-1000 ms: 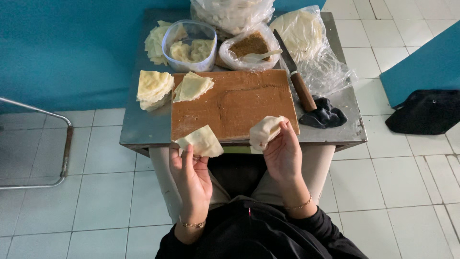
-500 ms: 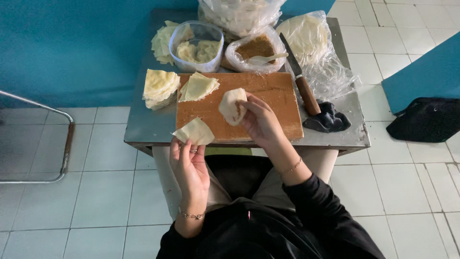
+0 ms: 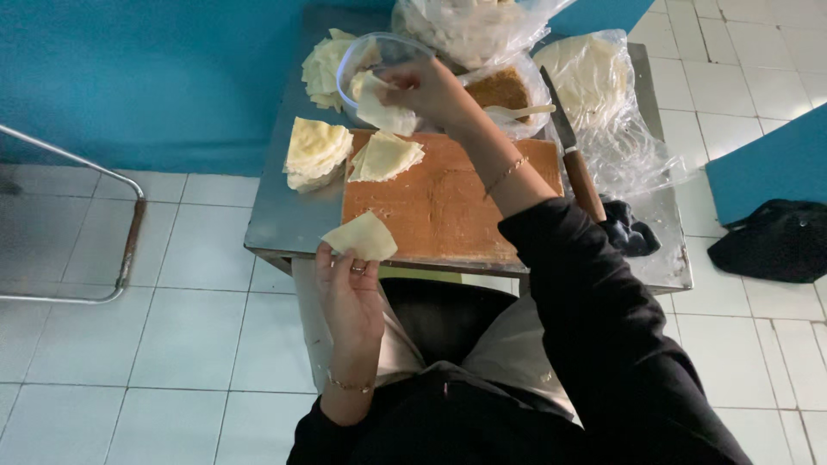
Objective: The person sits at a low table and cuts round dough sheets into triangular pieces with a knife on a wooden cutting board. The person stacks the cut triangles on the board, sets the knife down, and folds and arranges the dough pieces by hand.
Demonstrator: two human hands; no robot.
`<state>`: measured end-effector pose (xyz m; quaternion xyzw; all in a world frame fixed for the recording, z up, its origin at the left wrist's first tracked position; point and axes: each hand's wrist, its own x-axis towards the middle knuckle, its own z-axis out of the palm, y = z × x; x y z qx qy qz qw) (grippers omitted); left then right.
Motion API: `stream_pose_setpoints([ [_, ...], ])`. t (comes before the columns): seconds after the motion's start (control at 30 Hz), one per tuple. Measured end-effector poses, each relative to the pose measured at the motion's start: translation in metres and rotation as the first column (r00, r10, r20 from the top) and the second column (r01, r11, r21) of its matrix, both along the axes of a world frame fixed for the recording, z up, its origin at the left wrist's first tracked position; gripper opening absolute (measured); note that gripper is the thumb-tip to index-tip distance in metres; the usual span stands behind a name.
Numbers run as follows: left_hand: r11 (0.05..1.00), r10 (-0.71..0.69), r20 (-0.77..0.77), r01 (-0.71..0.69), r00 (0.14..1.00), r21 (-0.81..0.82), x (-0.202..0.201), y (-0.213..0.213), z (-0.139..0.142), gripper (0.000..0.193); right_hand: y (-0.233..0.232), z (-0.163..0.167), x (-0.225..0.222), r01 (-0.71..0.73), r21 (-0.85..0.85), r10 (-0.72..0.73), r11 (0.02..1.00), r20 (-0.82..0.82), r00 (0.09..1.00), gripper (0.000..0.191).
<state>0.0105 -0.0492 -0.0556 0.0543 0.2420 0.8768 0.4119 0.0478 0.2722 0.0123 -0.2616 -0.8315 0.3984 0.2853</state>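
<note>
My left hand (image 3: 349, 297) holds a pale triangular pastry sheet (image 3: 362, 238) at the near edge of the wooden cutting board (image 3: 448, 202). My right hand (image 3: 428, 88) reaches across the board and holds a folded pastry piece (image 3: 376, 108) at the rim of a clear plastic bowl (image 3: 362, 53). Two piles of cut sheets lie on the left: one pile (image 3: 314, 151) on the metal table (image 3: 276, 215), another pile (image 3: 388, 157) on the board's far left corner.
A knife with a wooden handle (image 3: 577, 172) lies right of the board. Behind it sit a bag of brown filling with a spoon (image 3: 504, 90), a bag of round wrappers (image 3: 594, 82), and a dark cloth (image 3: 627, 231). A black bag (image 3: 771, 241) rests on the tiled floor.
My right hand carried the folded pastry from the near edge of the board across it to the clear bowl. My left hand kept its sheet near the front edge.
</note>
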Motion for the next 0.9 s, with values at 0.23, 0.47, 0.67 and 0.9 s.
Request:
stream_pose_setpoints([
  [0.23,0.995,0.041,0.083,-0.034,0.996,-0.089,0.0,-0.003,0.016,0.041,0.069,0.02,-0.074,0.126,0.285,-0.059,0.95,-0.234,0.97,0.026],
  [0.47,0.997,-0.007,0.085,0.013,0.996,-0.076,-0.004,-0.009,0.03,0.044,0.078,0.034,-0.11,0.367,0.553,-0.233,0.748,-0.298,0.926,0.016],
  [0.67,0.999,-0.027,0.065,0.029,0.998,-0.036,-0.019,0.001,0.016,0.041,0.086,0.022,-0.098,0.158,0.787,-0.212,0.597,-0.035,0.977,0.022],
  [0.9,0.993,-0.055,0.079,0.062,0.995,-0.097,-0.016,0.006,0.007,0.042,0.074,0.062,-0.083,-0.192,0.252,0.18,0.948,0.071,0.981,0.021],
])
